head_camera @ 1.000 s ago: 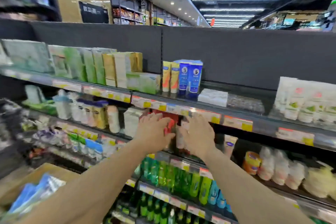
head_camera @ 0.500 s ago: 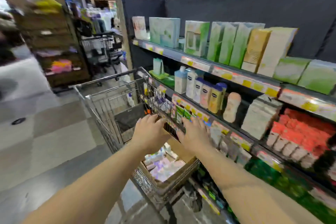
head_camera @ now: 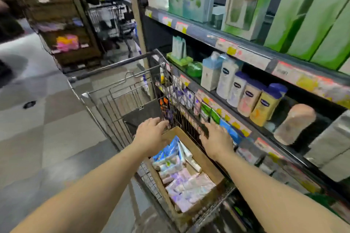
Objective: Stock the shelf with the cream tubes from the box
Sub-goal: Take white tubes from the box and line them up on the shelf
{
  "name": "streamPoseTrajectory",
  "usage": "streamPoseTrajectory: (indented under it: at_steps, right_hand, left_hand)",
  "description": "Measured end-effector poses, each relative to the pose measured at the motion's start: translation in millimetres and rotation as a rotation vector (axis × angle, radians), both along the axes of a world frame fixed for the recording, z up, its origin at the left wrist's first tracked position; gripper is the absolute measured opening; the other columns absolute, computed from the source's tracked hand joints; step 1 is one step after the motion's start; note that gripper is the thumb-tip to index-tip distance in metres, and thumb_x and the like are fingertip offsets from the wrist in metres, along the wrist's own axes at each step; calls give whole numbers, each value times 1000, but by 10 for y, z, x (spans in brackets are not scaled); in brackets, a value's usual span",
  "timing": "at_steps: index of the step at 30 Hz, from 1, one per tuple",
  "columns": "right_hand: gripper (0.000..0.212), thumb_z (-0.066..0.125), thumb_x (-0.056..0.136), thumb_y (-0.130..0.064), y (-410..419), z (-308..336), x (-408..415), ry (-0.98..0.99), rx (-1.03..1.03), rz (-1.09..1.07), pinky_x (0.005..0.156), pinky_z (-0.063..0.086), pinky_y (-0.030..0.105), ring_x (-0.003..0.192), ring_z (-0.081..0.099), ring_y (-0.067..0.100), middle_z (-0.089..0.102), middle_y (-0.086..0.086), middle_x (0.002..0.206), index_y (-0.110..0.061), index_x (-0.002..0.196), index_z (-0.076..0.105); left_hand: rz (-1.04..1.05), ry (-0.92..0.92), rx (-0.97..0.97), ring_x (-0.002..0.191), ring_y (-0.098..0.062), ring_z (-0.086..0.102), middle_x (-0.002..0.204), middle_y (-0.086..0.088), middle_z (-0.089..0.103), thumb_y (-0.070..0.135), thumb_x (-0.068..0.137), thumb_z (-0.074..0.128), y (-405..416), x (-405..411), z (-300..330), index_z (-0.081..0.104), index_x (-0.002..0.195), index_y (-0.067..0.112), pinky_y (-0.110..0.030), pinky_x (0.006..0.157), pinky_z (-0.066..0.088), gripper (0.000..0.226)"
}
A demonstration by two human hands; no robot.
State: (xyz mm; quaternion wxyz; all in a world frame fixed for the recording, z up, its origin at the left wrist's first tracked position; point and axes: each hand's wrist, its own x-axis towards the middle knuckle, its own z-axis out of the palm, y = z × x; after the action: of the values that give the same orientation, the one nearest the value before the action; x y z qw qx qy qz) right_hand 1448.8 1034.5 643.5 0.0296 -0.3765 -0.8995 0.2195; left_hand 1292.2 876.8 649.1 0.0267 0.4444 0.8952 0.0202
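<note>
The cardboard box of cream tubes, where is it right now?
The cardboard box sits in the wire shopping cart at lower centre of the head view, below both hands, left of the shelves.

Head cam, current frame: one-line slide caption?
Both hands, left and right, open above the cardboard box of cream tubes in a shopping cart beside the shelf.

Brown cardboard box [head_camera: 203, 159] showing blue, white, lilac and pink cream tubes [head_camera: 181, 179], grey wire cart [head_camera: 113, 100] sitting at 9 o'clock of it, green and white cartons [head_camera: 312, 17] glowing at 1 o'clock, blue-capped cream and yellow bottles [head_camera: 251, 96], price strip [head_camera: 236, 51] flashing yellow and red tags, floor [head_camera: 37, 128] running in grey checks
</note>
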Motion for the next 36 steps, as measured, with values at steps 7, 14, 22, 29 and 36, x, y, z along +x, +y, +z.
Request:
streamPoseTrajectory:
  at_steps: [7,14,22,29,36]
  right_hand:
    - [54,52,94,-38,285,-554,-106,-103,-127,-79,107,34,39,133,37,27,46,4,142,-21,143,39]
    - [47,49,96,-39,214,-1189,-297,-220,-321,-231,102,40,40,128,43,28,50,3,135,-25,140,41]
    - [45,52,94,-37,-197,-2048,-568,-286,-481,-357,98,42,34,122,49,22,53,1,134,-24,137,46]
    - [47,47,97,-39,-418,-2416,-743,-332,-582,-380,97,41,34,124,46,21,49,-2,138,-30,142,37]
    - [46,45,99,-37,-411,-2593,-870,-337,-596,-353,104,35,31,130,38,21,47,0,138,-27,143,37]
  left_hand:
    - [-46,-182,-67,131,-25,42,143,-1,46,47,84,63,339,-552,-762,41,143,29,-37,106,37,65]
    - [-108,-384,-365,127,-27,48,141,-5,50,44,86,61,429,-1097,-1790,41,143,25,-36,101,42,64]
    - [-241,-588,-664,129,-27,48,144,-9,45,42,94,48,375,-1343,-2776,36,144,19,-31,100,40,57]
    - [-239,-651,-497,112,-34,59,121,-18,63,34,96,49,231,-1192,-3198,55,85,19,-35,91,49,19]
    - [-48,-710,-397,130,-30,43,147,-10,37,27,97,47,354,-1050,-3497,39,139,12,-37,103,36,45]
